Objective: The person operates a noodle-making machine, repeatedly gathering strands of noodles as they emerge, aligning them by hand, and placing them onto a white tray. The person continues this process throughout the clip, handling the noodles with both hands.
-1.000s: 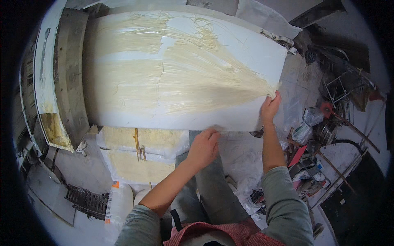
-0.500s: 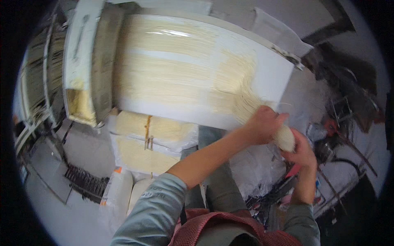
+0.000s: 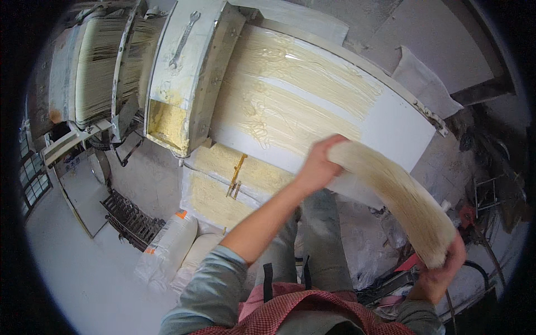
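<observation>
A thick bundle of pale noodles (image 3: 399, 195) hangs in an arc off the front right of the white tabletop. My left hand (image 3: 322, 166) is closed around its upper end, above the tabletop's near edge. At the bundle's lower end, my right hand (image 3: 445, 267) grips it from beneath, with part of the fingers hidden behind the strands. More noodle strands (image 3: 312, 103) lie in rows along the white tabletop (image 3: 399, 134), some curled at the end near the machine.
Left of the tabletop stands a noodle machine (image 3: 215, 61) with a wrench (image 3: 185, 40) on top and hanging noodles (image 3: 100, 72) behind. Flour-dusted bags lie below, beside white sacks (image 3: 172, 237). A black rack (image 3: 131, 215) sits on the floor. Clutter and plastic are at the right.
My right hand has moved down and right, away from the left, and the bundle now spans between them. The strands at the tabletop's right are lifted off. The view has shifted left.
</observation>
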A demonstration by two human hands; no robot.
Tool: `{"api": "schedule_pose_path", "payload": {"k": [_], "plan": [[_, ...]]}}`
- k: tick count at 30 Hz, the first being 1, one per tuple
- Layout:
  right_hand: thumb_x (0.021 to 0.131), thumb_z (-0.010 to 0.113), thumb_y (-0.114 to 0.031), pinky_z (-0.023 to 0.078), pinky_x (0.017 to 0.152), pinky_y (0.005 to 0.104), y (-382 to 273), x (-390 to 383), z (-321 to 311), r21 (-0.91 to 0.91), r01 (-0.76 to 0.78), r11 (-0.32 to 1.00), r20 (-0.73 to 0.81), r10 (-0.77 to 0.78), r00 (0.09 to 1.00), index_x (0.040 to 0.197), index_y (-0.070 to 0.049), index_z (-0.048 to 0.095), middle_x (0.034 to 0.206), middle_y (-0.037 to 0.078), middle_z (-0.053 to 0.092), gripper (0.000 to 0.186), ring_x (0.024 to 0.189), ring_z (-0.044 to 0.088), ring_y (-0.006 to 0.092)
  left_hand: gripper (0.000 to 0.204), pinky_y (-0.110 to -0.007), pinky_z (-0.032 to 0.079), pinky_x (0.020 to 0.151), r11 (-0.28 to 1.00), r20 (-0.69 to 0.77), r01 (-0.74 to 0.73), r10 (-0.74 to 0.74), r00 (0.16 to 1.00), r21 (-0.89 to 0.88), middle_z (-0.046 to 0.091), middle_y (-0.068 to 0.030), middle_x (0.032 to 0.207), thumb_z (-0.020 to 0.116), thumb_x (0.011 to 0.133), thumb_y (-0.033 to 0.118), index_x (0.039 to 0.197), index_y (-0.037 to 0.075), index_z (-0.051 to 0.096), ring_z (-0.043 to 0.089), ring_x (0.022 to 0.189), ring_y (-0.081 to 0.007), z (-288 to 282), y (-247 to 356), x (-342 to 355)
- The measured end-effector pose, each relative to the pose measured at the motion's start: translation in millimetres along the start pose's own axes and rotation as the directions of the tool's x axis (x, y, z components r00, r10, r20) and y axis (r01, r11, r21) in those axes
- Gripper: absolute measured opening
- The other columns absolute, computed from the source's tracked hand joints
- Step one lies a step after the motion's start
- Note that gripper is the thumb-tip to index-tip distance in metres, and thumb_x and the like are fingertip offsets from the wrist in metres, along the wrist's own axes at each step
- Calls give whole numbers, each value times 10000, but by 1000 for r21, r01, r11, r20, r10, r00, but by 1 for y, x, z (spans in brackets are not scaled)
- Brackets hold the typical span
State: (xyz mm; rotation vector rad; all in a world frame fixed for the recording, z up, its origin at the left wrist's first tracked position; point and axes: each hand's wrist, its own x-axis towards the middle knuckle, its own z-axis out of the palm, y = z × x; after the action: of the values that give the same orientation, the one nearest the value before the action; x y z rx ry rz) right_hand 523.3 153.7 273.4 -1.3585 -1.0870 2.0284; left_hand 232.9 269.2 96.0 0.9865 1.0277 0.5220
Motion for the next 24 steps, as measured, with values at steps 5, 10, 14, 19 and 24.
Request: {"api": "schedule_pose_path", "payload": {"k": [5, 10, 14, 19, 24], "plan": [[738, 695, -52, 450, 960, 391, 33, 130, -6, -343, -127, 931, 108, 173, 979, 1395, -54, 378, 1233, 157, 578, 729, 1128, 562, 282, 337, -294, 482, 822, 954, -238, 75, -4, 971, 289, 685, -81, 925, 603, 712, -42, 1046, -1, 625, 627, 896, -166, -121, 14, 16], [806, 655, -104, 265, 1145, 394, 114, 297, -20, -824, 241, 513, 150, -212, 966, 1462, -67, 290, 1506, 202, 277, 752, 1386, 294, 334, 501, -394, 439, 940, 416, -247, 72, 384, 890, 906, 549, -215, 1161, 597, 778, -25, 1265, 25, 494, 532, 1100, -370, -189, -19, 43], [789, 695, -415, 171, 1164, 427, 156, 362, -65, -869, -239, 432, -383, -285, 879, 1450, -9, 289, 1526, 222, 225, 875, 1425, 205, 336, 575, -455, 368, 1021, 563, -309, 108, 275, 910, 819, 429, -283, 1288, 620, 789, 52, 1321, -27, 416, 428, 1196, -442, -131, -108, -5], [728, 658, -649, 67, 1154, 531, 221, 345, -3, -889, -232, 395, -381, -358, 852, 1415, 40, 306, 1537, 232, 177, 1035, 1444, 125, 348, 761, -494, 174, 1147, 702, -456, 363, -62, 888, 613, 173, -380, 1457, 640, 804, 178, 1397, -122, 270, 193, 1370, -496, 15, -186, -48], [646, 804, -259, 201, 1125, 509, 275, 277, 47, -860, 12, 510, -166, -301, 939, 1231, 0, 477, 1484, 202, 299, 718, 1400, 238, 367, 685, -471, 232, 1136, 618, 78, -73, 18, 997, 782, 289, -295, 1457, 611, 800, 192, 1358, -117, 362, 241, 1377, -426, 87, -209, -22]]}}
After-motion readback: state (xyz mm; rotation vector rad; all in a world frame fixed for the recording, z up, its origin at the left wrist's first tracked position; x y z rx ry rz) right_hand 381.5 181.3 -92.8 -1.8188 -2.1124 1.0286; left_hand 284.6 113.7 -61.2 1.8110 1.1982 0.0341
